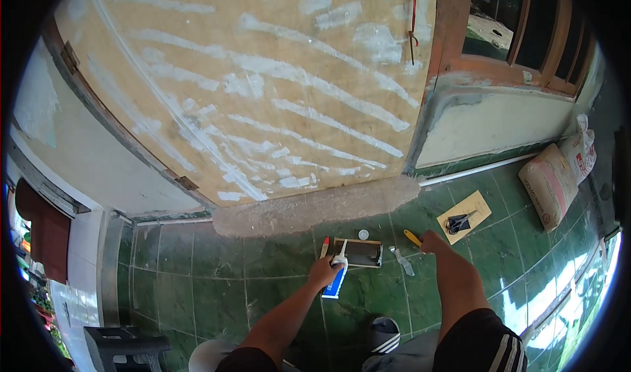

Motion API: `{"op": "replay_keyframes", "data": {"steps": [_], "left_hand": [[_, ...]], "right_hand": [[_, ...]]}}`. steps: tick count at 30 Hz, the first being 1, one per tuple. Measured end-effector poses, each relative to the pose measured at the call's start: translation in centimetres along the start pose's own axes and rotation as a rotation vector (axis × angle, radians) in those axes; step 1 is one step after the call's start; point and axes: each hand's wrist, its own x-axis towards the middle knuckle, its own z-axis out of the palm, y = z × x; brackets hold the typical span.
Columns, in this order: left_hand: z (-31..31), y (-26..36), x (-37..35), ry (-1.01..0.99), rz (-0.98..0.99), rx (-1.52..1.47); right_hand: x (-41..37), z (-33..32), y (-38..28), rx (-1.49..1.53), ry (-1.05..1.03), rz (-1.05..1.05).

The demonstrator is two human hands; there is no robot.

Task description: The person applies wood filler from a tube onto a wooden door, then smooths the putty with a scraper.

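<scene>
My left hand (321, 273) is closed around a blue-and-white sealant tube (334, 286), whose pale nozzle points up and away from me. Just beyond it on the floor lies a shallow rectangular tray (378, 256) with a dark inside, and a red-tipped stick-like item (326, 242) is at its left end. My right hand (430, 242) is closed at the end of a yellow-handled tool (412, 237); the fingers hide the rest of it. Between my hands a small pale, partly see-through tool (403, 262) rests on the tiles.
Black-handled scissors (458, 224) lie on a brown paper sheet (483, 208). A small white cap (363, 234) sits behind the tray. Ahead stands a wooden panel (217, 109) streaked with white filler. A full sack (552, 181) leans at right; a dark stool (125, 346) is at lower left.
</scene>
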Motion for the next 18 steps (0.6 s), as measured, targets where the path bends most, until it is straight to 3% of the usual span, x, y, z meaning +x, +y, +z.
{"op": "replay_keyframes", "data": {"steps": [3, 8, 12, 13, 14, 18], "left_hand": [[0.8, -1.0, 0.5, -0.019, 0.016, 0.037], [1.1, -0.6, -0.1, 0.042, 0.080, 0.068], [-2.2, 1.0, -1.1, 0.022, 0.102, 0.201], [-2.7, 0.2, -0.7, 0.049, 0.184, 0.244], [-4.7, 0.7, -0.8, -0.016, 0.203, 0.299], [-16.9, 8.0, -3.7, -0.214, 0.350, 0.483]], "right_hand": [[1.6, -4.0, -0.5, 0.285, 0.290, -0.010], [0.9, -19.6, -6.3, 0.688, 0.798, -0.062], [-3.6, -30.4, -13.3, 0.966, 1.236, -0.376], [-4.5, -32.5, -14.7, 0.979, 1.286, -0.339], [-5.3, -34.4, -16.0, 0.996, 1.332, -0.300], [-8.1, -40.8, -20.7, 1.304, 1.556, -0.507]]}}
